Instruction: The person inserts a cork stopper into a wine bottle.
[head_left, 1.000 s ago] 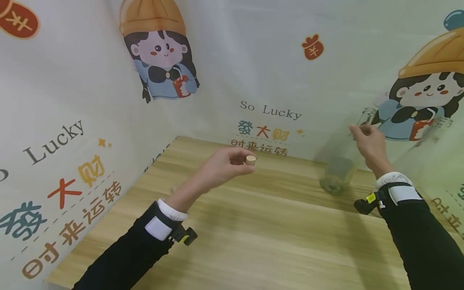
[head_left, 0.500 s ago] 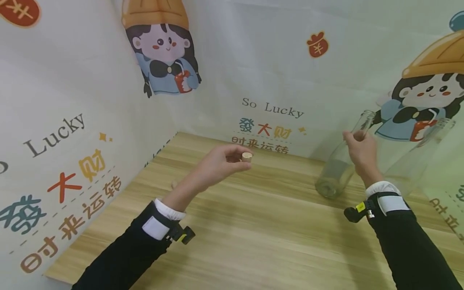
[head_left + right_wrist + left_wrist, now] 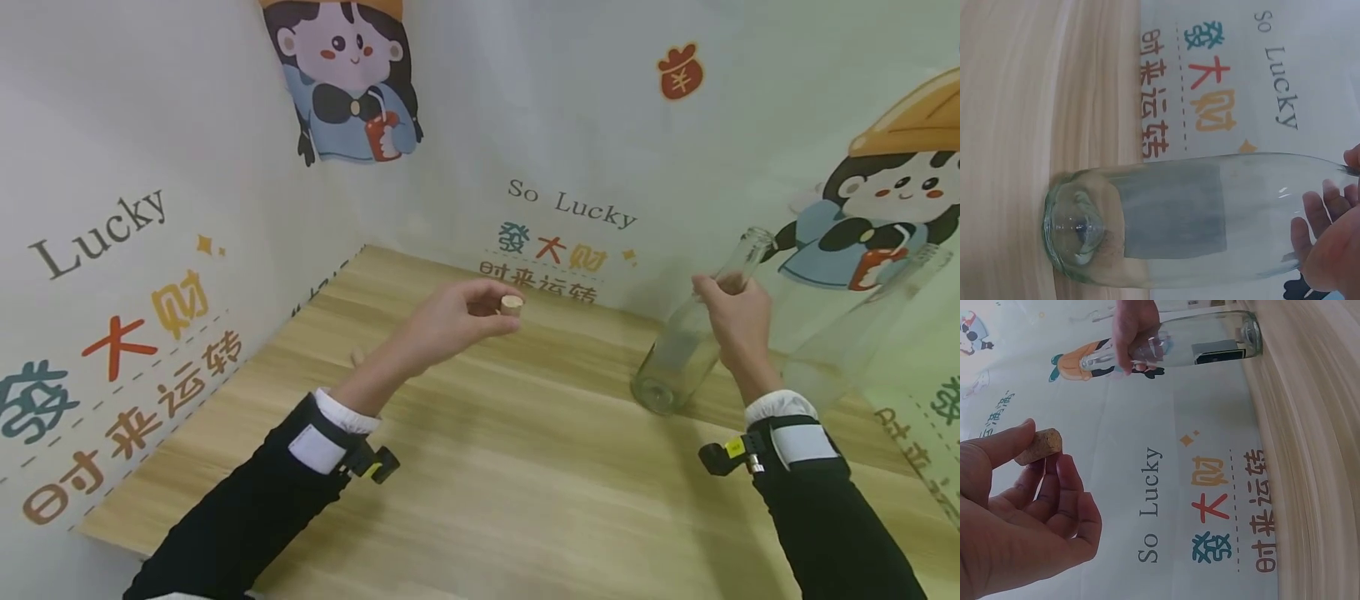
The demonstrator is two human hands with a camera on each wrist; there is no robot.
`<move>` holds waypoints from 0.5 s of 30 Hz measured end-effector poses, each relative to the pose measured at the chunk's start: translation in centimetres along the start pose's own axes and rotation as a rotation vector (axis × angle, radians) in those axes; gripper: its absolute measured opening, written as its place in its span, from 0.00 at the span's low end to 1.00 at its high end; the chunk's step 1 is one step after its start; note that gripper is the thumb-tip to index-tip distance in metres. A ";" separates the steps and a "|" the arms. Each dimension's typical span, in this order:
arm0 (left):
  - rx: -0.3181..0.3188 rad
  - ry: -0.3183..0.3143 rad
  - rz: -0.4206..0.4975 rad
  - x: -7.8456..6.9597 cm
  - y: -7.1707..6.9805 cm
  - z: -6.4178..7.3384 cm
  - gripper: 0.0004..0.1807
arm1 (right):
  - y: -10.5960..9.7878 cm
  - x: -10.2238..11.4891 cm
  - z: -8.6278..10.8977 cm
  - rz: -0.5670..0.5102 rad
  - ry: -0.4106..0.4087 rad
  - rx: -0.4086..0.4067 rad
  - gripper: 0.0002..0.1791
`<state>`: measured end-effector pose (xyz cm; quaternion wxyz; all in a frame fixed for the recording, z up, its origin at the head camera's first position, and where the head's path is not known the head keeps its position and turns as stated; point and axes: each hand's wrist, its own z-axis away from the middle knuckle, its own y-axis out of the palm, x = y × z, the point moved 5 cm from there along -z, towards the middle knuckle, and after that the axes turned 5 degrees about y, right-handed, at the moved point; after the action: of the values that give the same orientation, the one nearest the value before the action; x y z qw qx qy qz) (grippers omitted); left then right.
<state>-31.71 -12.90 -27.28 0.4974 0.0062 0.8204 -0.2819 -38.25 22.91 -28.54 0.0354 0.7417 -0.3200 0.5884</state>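
Observation:
Above the table, my left hand (image 3: 457,321) pinches a small cork (image 3: 512,306) between thumb and fingers. The left wrist view shows the cork (image 3: 1040,447) as a short tan cylinder at the fingertips. My right hand (image 3: 738,321) grips a clear glass bottle (image 3: 667,362) by its neck, below the open mouth. That bottle leans, its mouth toward the upper right and its base low over the wooden table. In the right wrist view a grey rectangular label shows on the bottle (image 3: 1172,212). A gap separates cork and bottle.
A second clear glass bottle (image 3: 840,350) stands behind my right wrist at the right. Another small tan object (image 3: 357,357) lies on the table (image 3: 487,467), partly behind my left wrist. Printed cloth (image 3: 480,100) walls the table's back and sides.
My right hand has brought its bottle leftward and a little nearer. The left hand stays about where it was, still pinching the cork. The head view has tilted down slightly.

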 end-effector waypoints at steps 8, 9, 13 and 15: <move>-0.010 0.028 -0.012 -1.6 -0.4 -0.8 0.19 | 1.6 2.7 2.3 -0.123 -0.038 0.124 0.18; -0.008 0.022 -0.007 -1.8 -0.4 -0.7 0.19 | 1.9 2.8 2.7 -0.128 -0.042 0.136 0.18; 0.000 -0.015 -0.003 -3.3 -0.1 0.6 0.18 | 2.7 2.7 4.3 -0.126 -0.052 0.161 0.18; 0.000 -0.032 -0.002 -4.1 0.0 1.3 0.18 | 3.0 2.6 5.1 -0.123 -0.055 0.169 0.18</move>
<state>-28.61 -12.38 -24.42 0.5103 0.0009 0.8124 -0.2823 -35.23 17.25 -28.76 0.0002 0.7761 -0.2240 0.5895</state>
